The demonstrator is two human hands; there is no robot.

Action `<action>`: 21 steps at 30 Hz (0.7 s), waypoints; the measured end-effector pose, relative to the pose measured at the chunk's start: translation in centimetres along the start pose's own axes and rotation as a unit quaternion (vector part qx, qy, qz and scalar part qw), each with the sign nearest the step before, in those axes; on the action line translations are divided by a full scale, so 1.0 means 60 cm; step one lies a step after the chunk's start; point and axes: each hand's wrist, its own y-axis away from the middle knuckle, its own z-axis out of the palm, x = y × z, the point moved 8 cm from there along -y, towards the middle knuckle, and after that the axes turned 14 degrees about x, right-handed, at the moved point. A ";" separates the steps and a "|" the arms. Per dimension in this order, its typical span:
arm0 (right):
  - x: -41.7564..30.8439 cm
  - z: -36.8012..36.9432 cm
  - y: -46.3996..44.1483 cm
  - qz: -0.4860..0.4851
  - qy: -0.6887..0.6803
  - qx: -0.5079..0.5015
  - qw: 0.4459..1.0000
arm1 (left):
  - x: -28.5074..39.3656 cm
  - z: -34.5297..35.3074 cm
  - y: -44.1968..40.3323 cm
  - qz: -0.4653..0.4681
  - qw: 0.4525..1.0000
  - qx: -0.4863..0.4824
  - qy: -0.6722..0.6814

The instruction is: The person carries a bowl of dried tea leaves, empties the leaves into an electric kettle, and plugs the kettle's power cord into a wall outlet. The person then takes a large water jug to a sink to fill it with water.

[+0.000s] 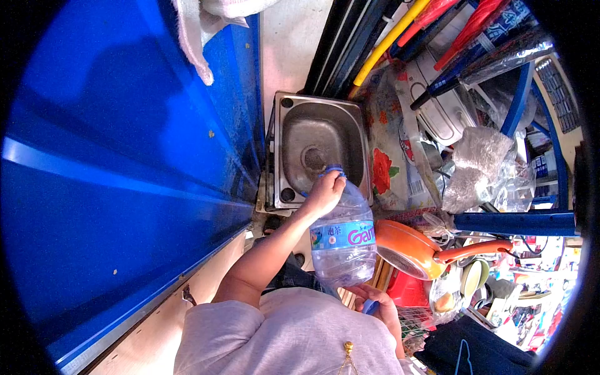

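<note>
A large clear plastic bottle (342, 259) with a blue label is tilted over the near side of a metal sink (322, 134). Its neck end, with a blue ring, points to the basin. My left hand (326, 192) is closed round the neck. Near the bottle's base is my right hand (377, 300), its fingers curled round a small blue object that I cannot make out clearly. Whether the right hand touches the bottle is hard to tell.
A blue metal wall (125, 137) stands at the left, with a white cloth (194, 37) hanging at its top. On the right are an orange pan (409, 250), a red basket (406, 290), plastic-wrapped goods (478, 165), a blue shelf frame (519, 223) and a yellow pole (390, 44).
</note>
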 end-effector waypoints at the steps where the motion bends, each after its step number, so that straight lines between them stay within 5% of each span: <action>1: 0.000 0.002 0.001 0.000 0.000 0.000 1.000 | 0.001 -0.001 -0.001 0.002 1.000 0.001 -0.005; 21: -0.011 0.040 0.024 0.003 -0.033 -0.018 0.999 | -0.006 -0.006 -0.012 -0.027 1.000 -0.008 -0.003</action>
